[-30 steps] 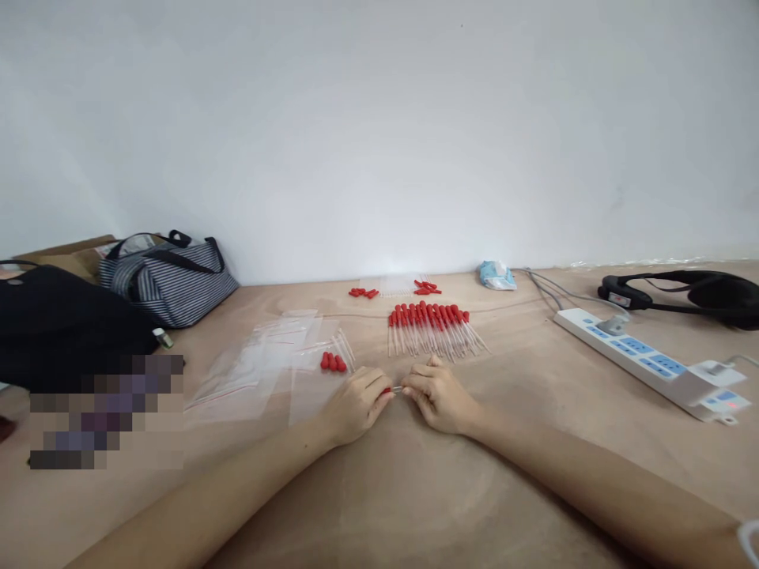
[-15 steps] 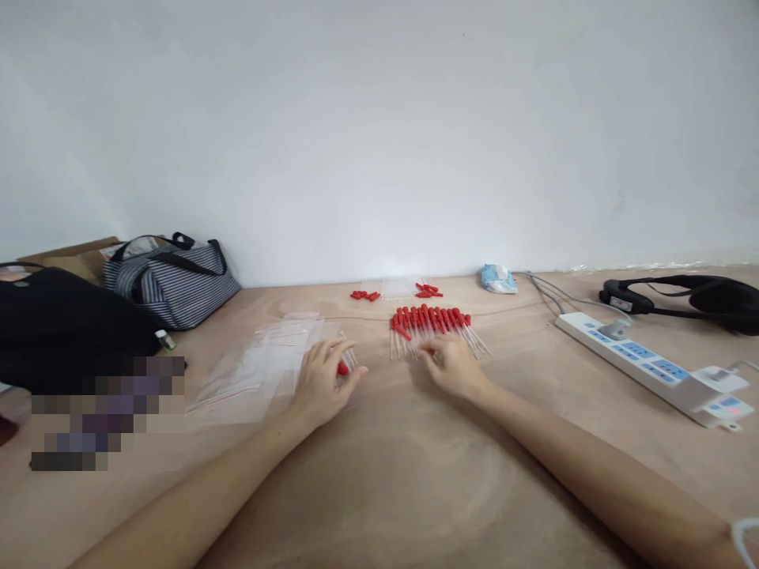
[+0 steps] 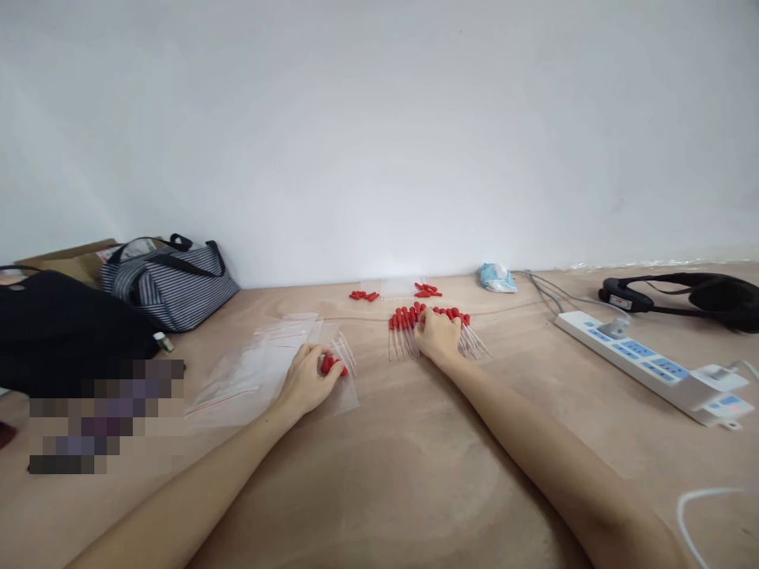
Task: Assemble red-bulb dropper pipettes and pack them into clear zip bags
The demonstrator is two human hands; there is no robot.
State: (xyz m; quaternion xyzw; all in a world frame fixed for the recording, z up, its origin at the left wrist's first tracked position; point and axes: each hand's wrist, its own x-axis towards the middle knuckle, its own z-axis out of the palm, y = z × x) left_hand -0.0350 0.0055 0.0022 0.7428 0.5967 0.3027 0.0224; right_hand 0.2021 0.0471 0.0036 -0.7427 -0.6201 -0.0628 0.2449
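Observation:
Red-bulbed droppers (image 3: 403, 320) with thin whitish tubes lie side by side in a row, bulbs toward the wall. My right hand (image 3: 437, 335) reaches over the middle of this row, its fingers curled closed at the red bulbs; the fingertips are partly hidden. On the left, my left hand (image 3: 308, 375) is closed around the red bulbs of a few more droppers (image 3: 346, 352), whose tubes point away from me. Below that hand lies a clear plastic bag (image 3: 349, 399). Overlapping clear zip bags (image 3: 249, 371) with red seal lines spread out to its left.
Small red bulbs (image 3: 364, 296) and loose tubes (image 3: 394, 291) lie near the wall, beside another group of bulbs (image 3: 428, 290). A tissue pack (image 3: 498, 277), a white power strip (image 3: 640, 359) and a black strapped headset (image 3: 681, 296) are on the right. A striped bag (image 3: 178, 284) stands left.
My right hand has moved forward from the tube ends to the red bulbs of the row. My left hand has drawn slightly back and left, its fingers now closed around the bulbs.

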